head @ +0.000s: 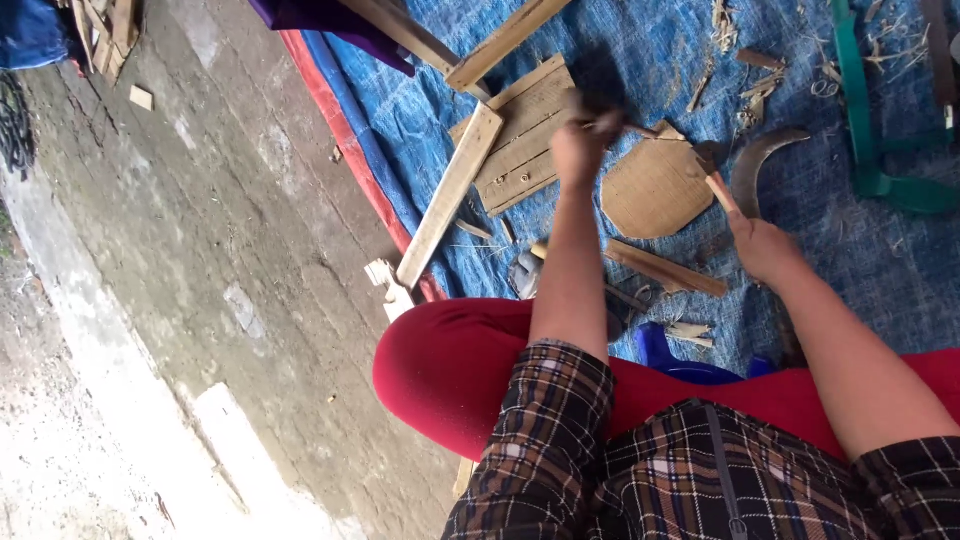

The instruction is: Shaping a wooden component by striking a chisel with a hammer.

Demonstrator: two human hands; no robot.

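My left hand (583, 143) is raised in a fist over the blue tarp (620, 50), shut on a thin dark tool that is blurred. My right hand (765, 248) grips a short wooden stick (719, 190), whose end rests by the edge of a flat brown wooden piece (655, 187). A curved dark blade (757, 165) lies just beyond the stick. Both forearms reach out from plaid sleeves over my red-clad knee (450, 365).
A small slatted board (522, 140), a long pale slat (450, 195) and a brown stick (665, 268) lie on the tarp. A green strap (868, 150) runs at the right, with wood shavings near it. Bare concrete floor (220, 260) spreads to the left.
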